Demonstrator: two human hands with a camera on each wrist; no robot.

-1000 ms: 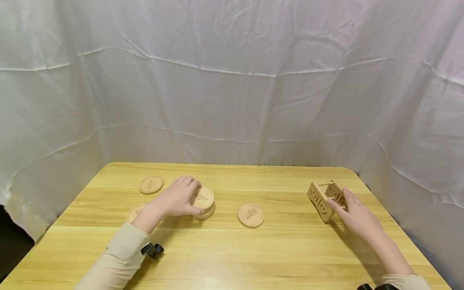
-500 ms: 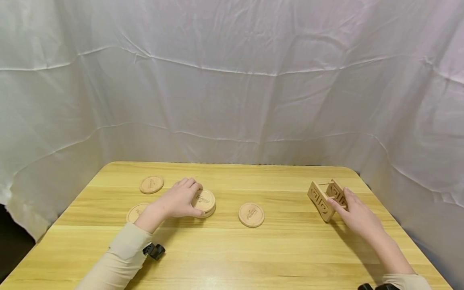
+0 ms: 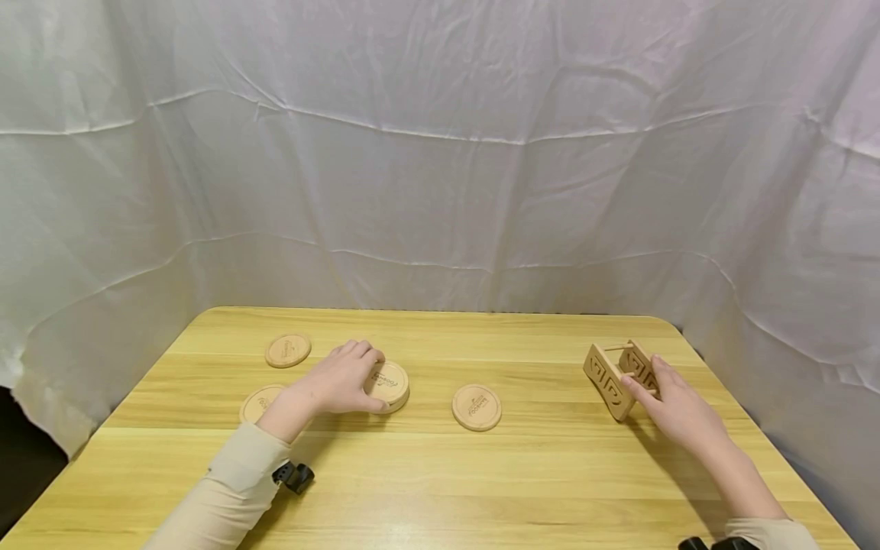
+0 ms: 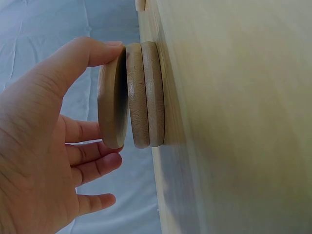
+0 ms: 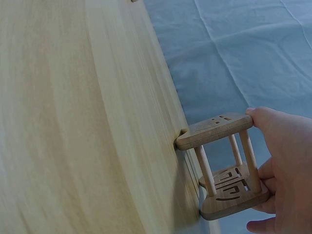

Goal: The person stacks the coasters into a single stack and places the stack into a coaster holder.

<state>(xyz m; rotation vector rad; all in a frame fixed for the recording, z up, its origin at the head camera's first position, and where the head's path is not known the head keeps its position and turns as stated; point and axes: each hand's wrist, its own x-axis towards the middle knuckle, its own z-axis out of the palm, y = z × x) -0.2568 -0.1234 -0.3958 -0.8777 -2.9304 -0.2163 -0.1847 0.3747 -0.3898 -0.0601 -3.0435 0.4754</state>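
My left hand pinches a round wooden coaster between thumb and fingers. In the left wrist view this coaster is slightly tilted over a stack of two more coasters lying on the table; one edge comes close to the stack, and whether it touches I cannot tell. Off to the right, my right hand grips a wooden coaster rack with cut-out side panels joined by rods. The thumb is on one panel and the fingers on the other in the right wrist view; the rack stands on the table.
One coaster lies flat between the hands. Two others lie on the left: one coaster toward the back, another coaster partly behind the left wrist. The wooden table ends at a hanging white curtain.
The coaster in my left hand has come down slightly, narrowing the gap above the stack. My right hand and the rack stay in place.
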